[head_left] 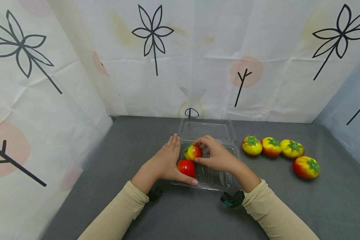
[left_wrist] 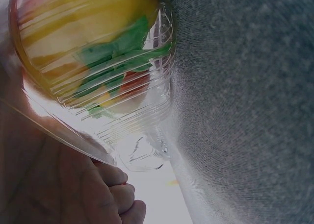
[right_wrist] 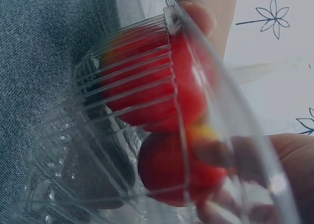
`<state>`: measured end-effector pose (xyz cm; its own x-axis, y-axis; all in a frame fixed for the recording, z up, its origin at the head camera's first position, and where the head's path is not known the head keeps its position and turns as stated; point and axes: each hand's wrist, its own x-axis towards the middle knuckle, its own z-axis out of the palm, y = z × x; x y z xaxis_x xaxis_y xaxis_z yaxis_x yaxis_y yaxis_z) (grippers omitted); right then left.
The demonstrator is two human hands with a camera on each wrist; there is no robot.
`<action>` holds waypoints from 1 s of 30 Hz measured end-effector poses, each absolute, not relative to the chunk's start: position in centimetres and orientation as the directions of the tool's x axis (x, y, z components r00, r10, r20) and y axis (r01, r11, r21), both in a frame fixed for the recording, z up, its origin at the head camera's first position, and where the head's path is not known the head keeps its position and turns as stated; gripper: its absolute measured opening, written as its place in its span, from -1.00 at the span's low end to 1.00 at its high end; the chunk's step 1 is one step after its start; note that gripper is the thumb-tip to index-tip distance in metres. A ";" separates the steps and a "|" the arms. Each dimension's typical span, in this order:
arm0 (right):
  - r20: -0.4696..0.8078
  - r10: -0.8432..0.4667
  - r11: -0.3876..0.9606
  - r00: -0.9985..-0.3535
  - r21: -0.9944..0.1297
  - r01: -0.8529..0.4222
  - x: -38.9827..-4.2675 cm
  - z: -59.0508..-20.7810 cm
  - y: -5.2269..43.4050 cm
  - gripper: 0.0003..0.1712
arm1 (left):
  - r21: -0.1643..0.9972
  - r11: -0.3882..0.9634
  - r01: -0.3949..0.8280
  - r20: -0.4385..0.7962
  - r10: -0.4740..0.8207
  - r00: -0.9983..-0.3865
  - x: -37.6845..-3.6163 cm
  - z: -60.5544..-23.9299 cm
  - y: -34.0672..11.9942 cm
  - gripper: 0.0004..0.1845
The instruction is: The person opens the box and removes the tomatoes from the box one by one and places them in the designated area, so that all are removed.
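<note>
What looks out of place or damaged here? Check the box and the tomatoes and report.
Nothing stands out. The clear plastic clamshell box sits flat on the grey cloth table, lid open. The left hand steadies it; the right hand holds a yellow-red toy tomato beside a red one. Four more lie in a loose row.

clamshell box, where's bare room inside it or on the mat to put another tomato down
Inside the clamshell box, the right half is bare, below the right hand. Its left side is crowded: two tomatoes, with the left hand against the wall. The grey mat left of that hand is free; four tomatoes fill the right.
</note>
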<state>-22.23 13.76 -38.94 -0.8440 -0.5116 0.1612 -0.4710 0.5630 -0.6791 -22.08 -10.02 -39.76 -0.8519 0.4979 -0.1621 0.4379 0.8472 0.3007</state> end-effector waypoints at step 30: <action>0.165 -0.496 0.561 -0.853 -0.689 -0.459 -22.2 -38.8 14.1 -0.45 | 0.299 0.848 0.438 -0.154 0.495 -0.855 -22.0 -39.8 -10.0 0.63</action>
<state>-22.22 14.11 -38.82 -0.8528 -0.4955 0.1649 -0.4590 0.5606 -0.6892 -22.02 -9.98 -39.81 -0.8549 0.4954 -0.1544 0.4375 0.8481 0.2988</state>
